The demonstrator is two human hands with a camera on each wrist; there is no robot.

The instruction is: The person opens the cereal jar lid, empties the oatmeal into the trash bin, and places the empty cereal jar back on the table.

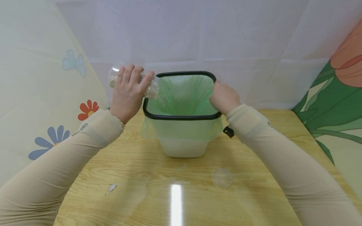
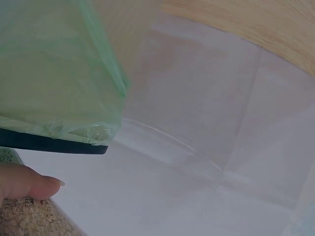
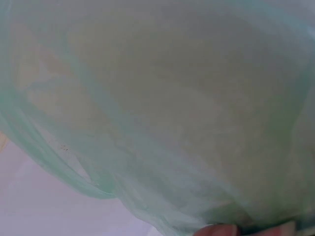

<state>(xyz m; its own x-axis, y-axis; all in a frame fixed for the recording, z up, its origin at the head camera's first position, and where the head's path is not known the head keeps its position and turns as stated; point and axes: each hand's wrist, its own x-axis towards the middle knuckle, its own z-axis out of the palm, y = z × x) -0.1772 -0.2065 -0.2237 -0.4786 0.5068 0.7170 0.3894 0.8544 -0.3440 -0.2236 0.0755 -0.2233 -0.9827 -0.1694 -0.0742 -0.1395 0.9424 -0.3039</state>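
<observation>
In the head view a small white trash bin (image 1: 185, 148) stands on the table, lined with a green plastic bag (image 1: 181, 94) that folds out under its black rim (image 1: 183, 118). My left hand (image 1: 128, 91) grips a clear jar (image 1: 153, 88) lying tilted at the bin's left rim, one end over the opening. Brownish flakes (image 2: 34, 219) fill part of the jar in the left wrist view. At the right side of the rim, my right hand (image 1: 224, 97) holds on with curled fingers. Its fingertips (image 3: 219, 230) show below the green bag in the right wrist view.
A clear round disc (image 1: 222, 178) lies on the wooden table (image 1: 141, 201) in front of the bin. Further left there is a small whitish scrap (image 1: 112, 187). A white cloth backdrop (image 1: 254, 47) hangs close behind the bin, with flower-printed sheets (image 1: 333, 113) on both sides.
</observation>
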